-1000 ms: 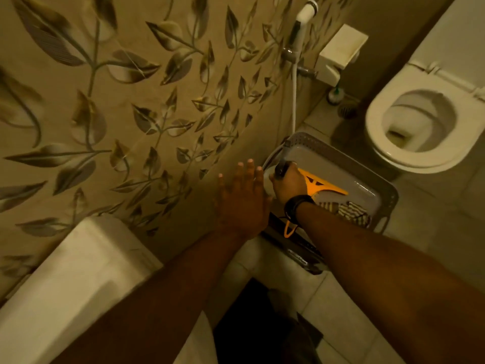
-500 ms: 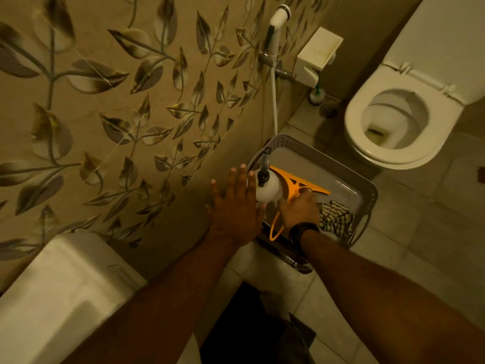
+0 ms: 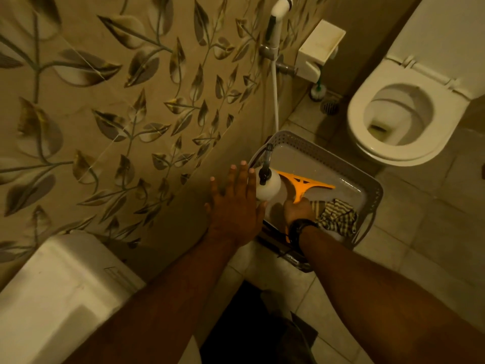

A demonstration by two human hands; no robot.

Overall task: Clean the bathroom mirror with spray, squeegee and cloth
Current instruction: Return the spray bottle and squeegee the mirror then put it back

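Dim bathroom, leaf-patterned tiled wall [image 3: 110, 122] on the person's left, pale tiled floor [image 3: 433, 219] below. A grey perforated plastic basket [image 3: 372, 187] sits on the floor against the wall, short of the white toilet bowl [image 3: 399, 119].

Contents noted: a white round spray bottle with a black trigger head [image 3: 269, 186] stands at the wall-side end, an orange plastic squeegee [image 3: 301, 186] lies flat on the basket floor, and a striped crumpled cloth [image 3: 338, 215] lies in the near right corner.

Right hand [image 3: 298, 211] is down inside the basket at the squeegee's handle, between bottle and cloth; whether its fingers have closed on the handle cannot be told (the back of the hand hides them). Left hand [image 3: 236, 206] is spread wide and holds nothing, just beside the bottle.

Judged step: drawing the squeegee. Recommended: grip the handle fully, lift straight up, blade level.

Clearances: the bottle touches or nearly touches the squeegee and may tip; the basket rim lies close on the near side; the wall bounds the left. Open room lies upward and to the right over the floor.
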